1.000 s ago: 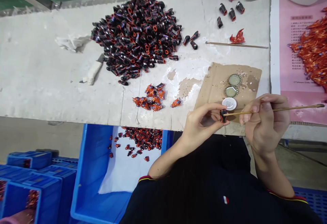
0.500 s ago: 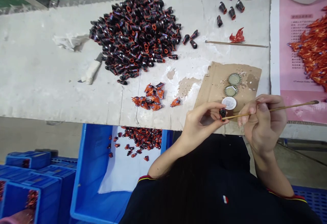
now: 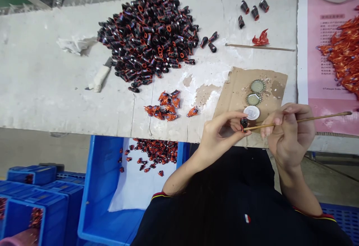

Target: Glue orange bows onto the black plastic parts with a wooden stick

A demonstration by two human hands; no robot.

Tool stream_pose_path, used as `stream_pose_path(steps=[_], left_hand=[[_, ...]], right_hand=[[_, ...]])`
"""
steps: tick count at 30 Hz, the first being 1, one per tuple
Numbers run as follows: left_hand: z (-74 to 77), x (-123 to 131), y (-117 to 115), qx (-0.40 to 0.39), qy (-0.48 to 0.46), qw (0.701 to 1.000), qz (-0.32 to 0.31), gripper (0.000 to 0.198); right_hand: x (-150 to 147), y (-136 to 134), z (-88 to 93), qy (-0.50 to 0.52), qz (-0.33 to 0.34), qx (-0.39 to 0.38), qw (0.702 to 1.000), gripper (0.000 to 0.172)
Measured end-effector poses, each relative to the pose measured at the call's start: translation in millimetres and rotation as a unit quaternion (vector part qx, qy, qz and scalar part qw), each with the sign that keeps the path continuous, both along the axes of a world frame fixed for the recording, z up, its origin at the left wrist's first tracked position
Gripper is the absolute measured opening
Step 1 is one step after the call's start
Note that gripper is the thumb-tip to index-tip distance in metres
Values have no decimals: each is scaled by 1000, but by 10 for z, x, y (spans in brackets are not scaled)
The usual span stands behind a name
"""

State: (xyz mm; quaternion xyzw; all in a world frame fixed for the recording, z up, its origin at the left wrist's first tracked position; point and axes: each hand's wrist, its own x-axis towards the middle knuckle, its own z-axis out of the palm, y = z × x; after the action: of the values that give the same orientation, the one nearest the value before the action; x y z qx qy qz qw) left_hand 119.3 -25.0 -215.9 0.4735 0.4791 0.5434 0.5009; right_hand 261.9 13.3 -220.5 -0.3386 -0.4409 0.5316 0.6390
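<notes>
My left hand (image 3: pixel 221 133) pinches a small black and orange figure part (image 3: pixel 244 123) between thumb and forefinger, above the front edge of the table. My right hand (image 3: pixel 291 135) is closed round a thin wooden stick (image 3: pixel 322 118). The stick's left tip meets the lower side of the part. Just beyond my fingers, a white round cap (image 3: pixel 251 113) and two bottle caps with pale contents, a nearer cap (image 3: pixel 254 99) and a farther cap (image 3: pixel 257 86), rest on a piece of cardboard (image 3: pixel 235 88).
A big heap of black parts (image 3: pixel 151 36) covers the table's middle. Orange pieces (image 3: pixel 168 107) lie nearer the edge, and more orange pieces (image 3: pixel 347 55) are piled at right. A second stick (image 3: pixel 260 47) lies behind the cardboard. A blue crate (image 3: pixel 98 201) stands below the edge.
Both hands stay almost in place. The black and orange part has turned very slightly in my left fingers, and the stick's far end has shifted a little to the right.
</notes>
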Motion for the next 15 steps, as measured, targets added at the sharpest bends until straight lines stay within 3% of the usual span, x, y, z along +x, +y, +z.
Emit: stream_pose_path(steps=[15], left_hand=[[-17,-11,-1,4,-10,1000,0,31]], right_hand=[[7,-14,8,-6,-6,16,1000,3]])
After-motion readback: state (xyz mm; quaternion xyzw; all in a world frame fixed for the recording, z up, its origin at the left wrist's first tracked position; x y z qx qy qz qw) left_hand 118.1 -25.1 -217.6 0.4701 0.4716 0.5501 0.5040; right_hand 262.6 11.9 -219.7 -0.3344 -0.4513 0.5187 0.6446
